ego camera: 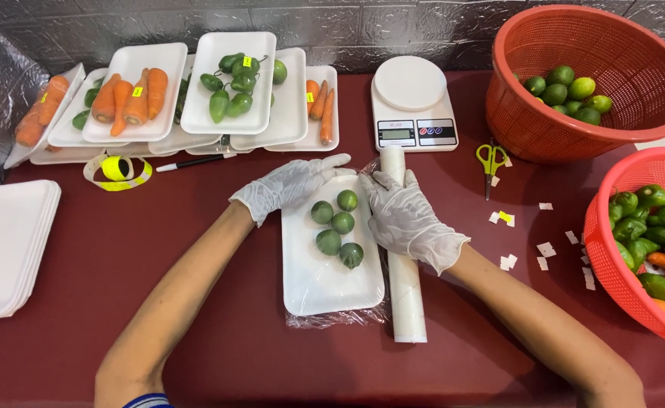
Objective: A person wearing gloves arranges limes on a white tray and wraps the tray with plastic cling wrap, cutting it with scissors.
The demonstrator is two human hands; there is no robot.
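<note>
Nearest the camera, two bare forearms reach in over a dark red table [196,302] toward a white foam tray [325,279] at the centre. It lies on clear cling film [332,319] and carries five round green fruits [338,224] bunched at its far end. A roll of film [404,287] lies along its right side.

Both hands wear thin white gloves. The left hand [291,185] lies flat and open over the tray's far left corner. The right hand [402,215] is clamped on the roll, near its far end. The hands are apart, the fruits between them.

As I judge it, the loose fruits could roll if the tray tips, and the thin film could cling to itself or tear if pulled unevenly.

At the left sits one stack of empty trays [7,242]. At the right stand two red baskets [635,249] of green produce and carrots. Farther off lie one pair of scissors [490,160], one yellow tape roll [118,171], one pen [193,162] and scattered label scraps [545,249]. Farthest are one white scale [412,106] and overlapping filled trays [227,83]; their exact number I cannot tell.
</note>
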